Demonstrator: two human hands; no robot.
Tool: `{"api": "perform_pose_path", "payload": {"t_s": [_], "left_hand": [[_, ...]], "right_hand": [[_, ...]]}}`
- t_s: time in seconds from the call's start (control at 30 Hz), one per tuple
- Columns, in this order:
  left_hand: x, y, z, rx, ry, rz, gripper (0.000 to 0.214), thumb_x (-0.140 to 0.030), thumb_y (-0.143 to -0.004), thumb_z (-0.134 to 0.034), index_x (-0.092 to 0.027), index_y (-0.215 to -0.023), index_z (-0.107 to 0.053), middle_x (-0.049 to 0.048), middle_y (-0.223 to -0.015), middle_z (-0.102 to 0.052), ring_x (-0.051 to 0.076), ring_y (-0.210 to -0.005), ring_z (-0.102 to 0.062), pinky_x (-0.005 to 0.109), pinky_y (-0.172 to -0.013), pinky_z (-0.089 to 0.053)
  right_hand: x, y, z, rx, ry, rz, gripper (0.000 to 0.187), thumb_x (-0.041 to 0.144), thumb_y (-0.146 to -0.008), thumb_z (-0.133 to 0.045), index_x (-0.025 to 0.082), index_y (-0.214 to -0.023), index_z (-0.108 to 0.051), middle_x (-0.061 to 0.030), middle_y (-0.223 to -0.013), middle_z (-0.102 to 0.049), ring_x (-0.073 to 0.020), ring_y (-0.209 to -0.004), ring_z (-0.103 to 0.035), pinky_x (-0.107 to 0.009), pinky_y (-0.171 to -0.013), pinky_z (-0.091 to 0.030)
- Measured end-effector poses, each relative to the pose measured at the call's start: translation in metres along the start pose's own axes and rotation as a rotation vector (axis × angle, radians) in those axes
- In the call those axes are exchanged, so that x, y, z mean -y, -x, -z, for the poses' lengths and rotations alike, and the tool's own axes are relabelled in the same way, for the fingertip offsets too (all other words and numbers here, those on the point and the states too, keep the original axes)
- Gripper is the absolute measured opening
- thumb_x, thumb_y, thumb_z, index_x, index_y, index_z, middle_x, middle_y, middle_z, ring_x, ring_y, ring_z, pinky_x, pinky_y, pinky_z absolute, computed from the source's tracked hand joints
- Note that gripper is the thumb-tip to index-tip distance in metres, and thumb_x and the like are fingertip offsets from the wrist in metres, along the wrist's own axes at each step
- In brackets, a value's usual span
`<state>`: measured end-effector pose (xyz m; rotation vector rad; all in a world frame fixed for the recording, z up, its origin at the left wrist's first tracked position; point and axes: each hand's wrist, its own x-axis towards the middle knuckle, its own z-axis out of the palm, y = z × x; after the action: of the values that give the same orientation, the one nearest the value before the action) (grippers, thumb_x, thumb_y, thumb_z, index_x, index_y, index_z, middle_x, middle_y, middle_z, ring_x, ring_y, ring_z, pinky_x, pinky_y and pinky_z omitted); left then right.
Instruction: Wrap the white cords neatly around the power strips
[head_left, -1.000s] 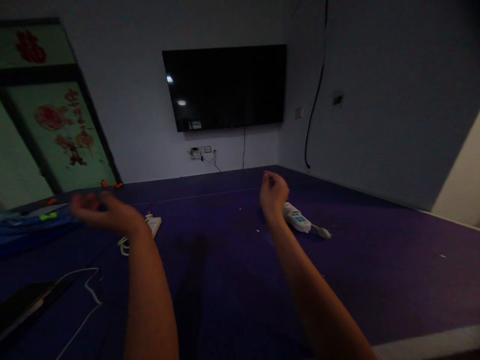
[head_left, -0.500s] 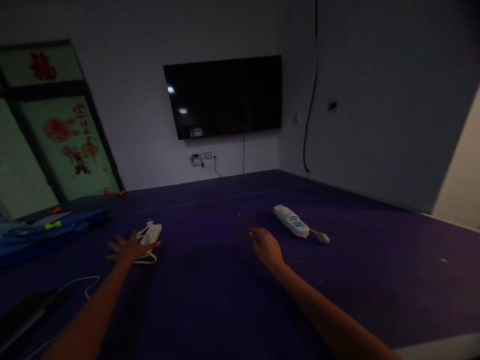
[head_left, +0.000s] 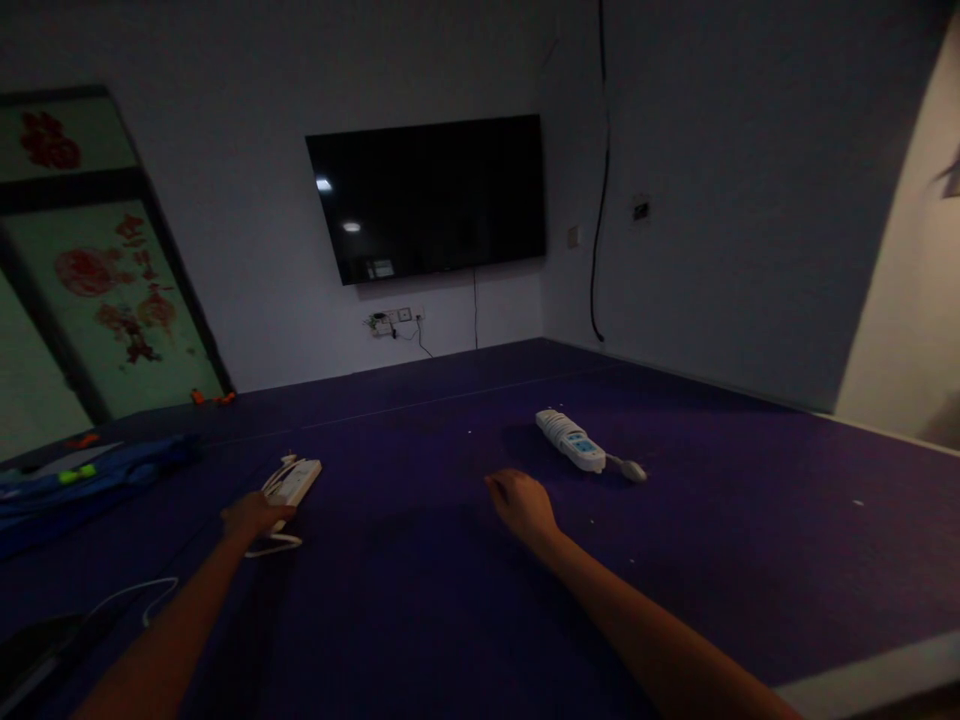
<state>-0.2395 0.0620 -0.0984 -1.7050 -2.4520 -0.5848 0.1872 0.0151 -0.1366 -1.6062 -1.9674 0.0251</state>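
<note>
My left hand [head_left: 257, 516] is closed over the near end of a white power strip [head_left: 301, 480], thumb lying across it. The strip's white cord [head_left: 274, 545] loops out beside it, partly hidden by the hand. Farther right, my right hand [head_left: 523, 508] rests on the purple surface [head_left: 390, 600] with its fingers curled in, and nothing shows in them. A second white power strip [head_left: 574, 441] with blue socket panels lies just beyond that hand. Its cord is wound around its far half, and its plug [head_left: 634, 470] sticks out at the near end.
A dark device with a white cable [head_left: 135, 588] sits at the lower left. Blue cloth [head_left: 135, 470] with a bright green item lies at the left. A television [head_left: 431, 200] hangs on the back wall above sockets. A black cable [head_left: 598, 250] dangles at the right wall.
The spread fingers of my left hand have closed around the near end of the power strip. My right hand stays on the surface, fingers curled. The whole view has shifted slightly.
</note>
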Motion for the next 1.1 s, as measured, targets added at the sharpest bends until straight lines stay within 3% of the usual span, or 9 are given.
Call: {"api": "perform_pose_path", "payload": {"t_s": [0.13,0.23,0.33,0.47,0.6,0.7,0.87,1.0,1.1], "left_hand": [[-0.031,0.028,0.001,0.062,-0.008,0.008,0.052,-0.043,-0.062,-0.06,-0.003,-0.096,-0.061,0.0278,-0.099,-0.066,0.037,-0.094,-0.064,0.039,-0.072,-0.05],[-0.062,0.061,-0.004,0.083,0.029,-0.094,0.057,-0.039,-0.061,-0.064,-0.008,-0.109,-0.058,0.0196,-0.111,-0.064,0.03,-0.102,-0.062,0.033,-0.081,-0.047],[-0.095,0.102,-0.014,0.121,0.096,-0.207,0.061,-0.033,-0.057,-0.068,-0.014,-0.114,-0.056,0.0102,-0.11,-0.065,0.022,-0.1,-0.062,0.026,-0.083,-0.046],[-0.134,0.15,-0.029,0.078,0.291,-0.389,0.062,-0.027,-0.057,-0.067,-0.013,-0.116,-0.054,0.0119,-0.112,-0.061,0.024,-0.107,-0.056,0.033,-0.092,-0.042],[-0.162,0.164,-0.041,0.116,0.416,-0.522,0.061,-0.022,-0.053,-0.067,-0.018,-0.113,-0.055,0.0089,-0.111,-0.059,0.025,-0.107,-0.054,0.037,-0.094,-0.041],[-0.169,0.157,-0.048,0.138,0.515,-0.622,0.06,-0.027,-0.056,-0.067,-0.02,-0.115,-0.056,0.0092,-0.111,-0.059,0.026,-0.105,-0.054,0.038,-0.093,-0.042],[-0.161,0.149,-0.057,0.179,0.665,-0.724,0.069,-0.055,-0.063,-0.064,-0.018,-0.121,-0.056,0.013,-0.119,-0.057,0.028,-0.112,-0.052,0.038,-0.097,-0.041],[-0.151,0.15,-0.061,0.125,0.731,-0.604,0.054,-0.052,-0.084,-0.038,-0.02,-0.124,-0.055,0.0111,-0.125,-0.056,0.024,-0.119,-0.049,0.04,-0.103,-0.036],[-0.148,0.147,-0.061,0.02,0.764,-0.451,0.045,-0.047,-0.086,-0.037,-0.021,-0.115,-0.06,0.0097,-0.12,-0.059,0.022,-0.114,-0.052,0.04,-0.101,-0.037]], "right_hand": [[0.0,0.0,0.0,0.012,0.002,-0.005,0.035,0.03,-0.093,-0.035,0.019,-0.086,-0.068,-0.008,-0.09,-0.07,-0.0189,-0.085,-0.064,-0.026,-0.07,-0.042],[0.003,0.001,0.0,0.032,-0.013,-0.007,0.037,0.03,-0.093,-0.035,0.019,-0.084,-0.068,-0.0078,-0.088,-0.07,-0.0186,-0.083,-0.064,-0.026,-0.07,-0.042],[0.005,0.003,-0.002,0.051,-0.053,-0.014,0.038,0.032,-0.093,-0.034,0.019,-0.086,-0.069,-0.0078,-0.088,-0.07,-0.019,-0.083,-0.065,-0.026,-0.071,-0.044],[0.003,0.004,-0.01,0.025,-0.156,0.001,0.04,0.033,-0.094,-0.031,0.016,-0.112,-0.063,-0.0104,-0.109,-0.067,-0.0209,-0.1,-0.061,-0.03,-0.086,-0.044],[-0.002,0.003,-0.019,0.017,-0.182,-0.017,0.046,0.036,-0.095,-0.029,0.013,-0.125,-0.055,-0.0128,-0.118,-0.062,-0.0226,-0.11,-0.057,-0.033,-0.092,-0.042],[-0.005,0.002,-0.022,0.002,-0.157,-0.046,0.046,0.039,-0.093,-0.032,0.014,-0.125,-0.055,-0.0134,-0.118,-0.062,-0.0243,-0.111,-0.056,-0.034,-0.092,-0.043],[0.0,0.004,-0.025,-0.03,-0.046,-0.026,0.046,0.045,-0.09,-0.038,0.022,-0.126,-0.054,-0.0124,-0.134,-0.05,-0.0288,-0.124,-0.045,-0.043,-0.098,-0.038],[0.012,0.007,-0.02,0.057,-0.041,0.143,0.049,0.044,-0.09,-0.04,0.024,-0.133,-0.047,-0.0101,-0.142,-0.042,-0.0288,-0.132,-0.034,-0.048,-0.106,-0.027],[0.021,0.011,-0.015,0.175,-0.069,0.29,0.053,0.047,-0.088,-0.044,0.026,-0.136,-0.043,-0.0086,-0.146,-0.036,-0.0283,-0.134,-0.03,-0.049,-0.108,-0.023]]}}
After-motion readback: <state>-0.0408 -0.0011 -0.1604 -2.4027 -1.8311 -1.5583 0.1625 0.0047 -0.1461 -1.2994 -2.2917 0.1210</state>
